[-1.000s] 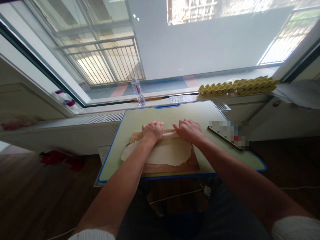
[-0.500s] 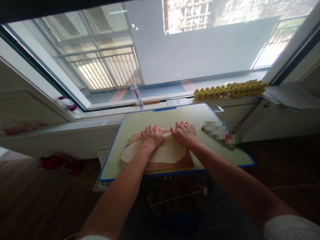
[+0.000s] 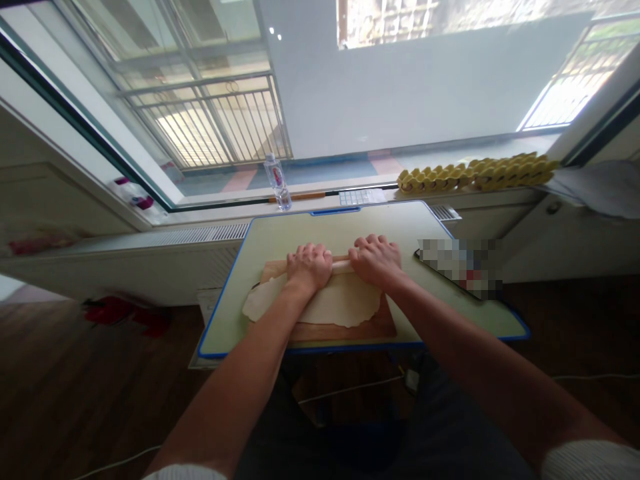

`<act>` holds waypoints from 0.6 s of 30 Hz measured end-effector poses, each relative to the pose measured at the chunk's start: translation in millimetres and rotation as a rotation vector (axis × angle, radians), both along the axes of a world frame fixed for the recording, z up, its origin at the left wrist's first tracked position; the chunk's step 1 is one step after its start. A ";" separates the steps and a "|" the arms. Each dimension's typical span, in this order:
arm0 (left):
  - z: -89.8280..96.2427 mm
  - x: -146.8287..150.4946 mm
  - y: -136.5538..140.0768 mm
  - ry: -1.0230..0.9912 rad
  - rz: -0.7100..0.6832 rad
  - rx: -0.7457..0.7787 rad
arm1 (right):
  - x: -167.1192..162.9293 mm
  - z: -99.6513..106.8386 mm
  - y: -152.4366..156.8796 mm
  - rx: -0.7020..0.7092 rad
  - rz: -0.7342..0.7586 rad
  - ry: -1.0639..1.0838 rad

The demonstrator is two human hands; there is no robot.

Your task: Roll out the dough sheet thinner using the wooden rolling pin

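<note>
A wide, thin sheet of dough (image 3: 343, 305) lies on a wooden board (image 3: 345, 332), its left end reaching past the board's edge. Across its far side runs a pale rolling pin (image 3: 342, 267), or a part of the dough rolled around it; only the stretch between my hands shows. My left hand (image 3: 309, 265) is closed over the pin's left part, fingers curled over the far side. My right hand (image 3: 376, 258) grips the right part the same way. Both palms face down, and the pin's ends are hidden under them.
The board rests on a small green table (image 3: 280, 233) with a blue edge. At its right lies a dark-edged flat item (image 3: 450, 277), blurred out. Along the windowsill stand a clear bottle (image 3: 278, 183) and yellow egg trays (image 3: 475, 175). A white cable (image 3: 350, 389) crosses the floor.
The whole view has shifted slightly. Both hands stay on the pin near the dough's far side, with little visible movement against the board.
</note>
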State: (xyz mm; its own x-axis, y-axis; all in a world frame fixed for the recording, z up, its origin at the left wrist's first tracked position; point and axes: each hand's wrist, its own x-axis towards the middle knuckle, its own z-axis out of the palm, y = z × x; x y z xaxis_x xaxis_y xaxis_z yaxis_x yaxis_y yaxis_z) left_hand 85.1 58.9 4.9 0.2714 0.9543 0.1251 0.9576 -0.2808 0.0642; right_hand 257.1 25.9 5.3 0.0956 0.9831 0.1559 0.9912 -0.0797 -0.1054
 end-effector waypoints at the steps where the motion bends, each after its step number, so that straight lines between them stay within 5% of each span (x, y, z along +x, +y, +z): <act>1: -0.9 -0.6 -7.1 -0.002 -0.001 0.024 | -1.1 -1.5 -7.2 0.013 0.006 -0.005; 8: -4.1 -2.9 -22.8 -0.005 -0.029 0.081 | -3.9 -7.5 -24.6 0.056 0.000 -0.032; 18: 2.0 3.9 34.2 -0.017 -0.034 -0.085 | 8.2 -0.1 33.0 -0.068 0.010 0.087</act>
State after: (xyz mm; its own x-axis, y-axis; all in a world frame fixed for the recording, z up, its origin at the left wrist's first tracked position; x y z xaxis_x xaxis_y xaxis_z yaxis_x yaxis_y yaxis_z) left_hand 89.0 93.1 7.0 0.3023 0.9520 0.0488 0.9462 -0.3059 0.1054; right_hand 265.4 58.9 5.2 0.0963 0.9921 0.0806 0.9794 -0.0800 -0.1854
